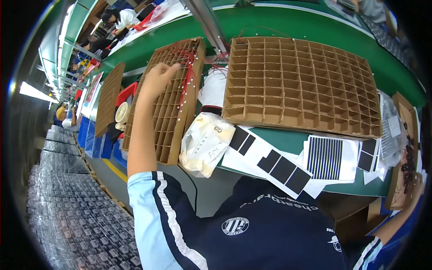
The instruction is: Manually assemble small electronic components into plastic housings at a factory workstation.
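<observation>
My left hand (161,80) is over a long cardboard divider tray (163,121) at left. Its fingers are curled together beside a bundle of red wires (188,76) with small white connectors, draped along that tray's right side. Whatever the fingertips may hold is too small to make out. At the far right, my right hand (416,190) is at the edge of an open cardboard box (397,193). Small dark parts (407,166) lie in that box, close to the hand. The picture's rim distorts the right hand, so its fingers cannot be read.
A large cardboard divider tray (306,85) stands on the green bench, its visible cells bare. In front lie sheets with black rectangles (283,173) and a striped sheet (325,157). A crumpled white bag (206,143) sits between the trays. Wrapped stacks (81,202) fill the lower left.
</observation>
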Action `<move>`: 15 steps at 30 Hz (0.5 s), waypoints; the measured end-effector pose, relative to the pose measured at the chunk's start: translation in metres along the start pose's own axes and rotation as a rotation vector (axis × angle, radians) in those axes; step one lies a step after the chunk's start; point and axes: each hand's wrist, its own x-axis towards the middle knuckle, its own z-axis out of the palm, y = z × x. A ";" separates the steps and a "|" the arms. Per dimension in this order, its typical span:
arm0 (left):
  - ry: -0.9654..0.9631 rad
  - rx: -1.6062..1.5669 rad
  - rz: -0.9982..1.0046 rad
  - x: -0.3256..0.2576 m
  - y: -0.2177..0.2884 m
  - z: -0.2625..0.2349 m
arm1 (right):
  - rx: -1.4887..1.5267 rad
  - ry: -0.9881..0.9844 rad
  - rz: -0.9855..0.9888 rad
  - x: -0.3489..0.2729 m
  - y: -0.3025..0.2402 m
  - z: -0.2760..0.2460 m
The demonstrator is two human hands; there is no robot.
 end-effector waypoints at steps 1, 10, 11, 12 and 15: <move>-0.013 0.111 0.059 0.010 0.011 0.013 | 0.315 -0.091 0.653 -0.020 0.066 0.026; -0.075 0.569 0.133 0.041 0.008 0.055 | 0.447 -0.098 0.452 -0.039 0.026 0.059; -0.050 0.570 0.085 0.040 0.015 0.056 | 0.442 -0.097 0.464 -0.038 0.006 0.051; -0.054 0.571 0.094 0.040 0.022 0.057 | 0.480 -0.094 0.496 -0.036 -0.019 0.045; 0.050 0.532 0.024 0.047 0.022 0.055 | 0.555 -0.021 0.493 -0.034 -0.049 0.042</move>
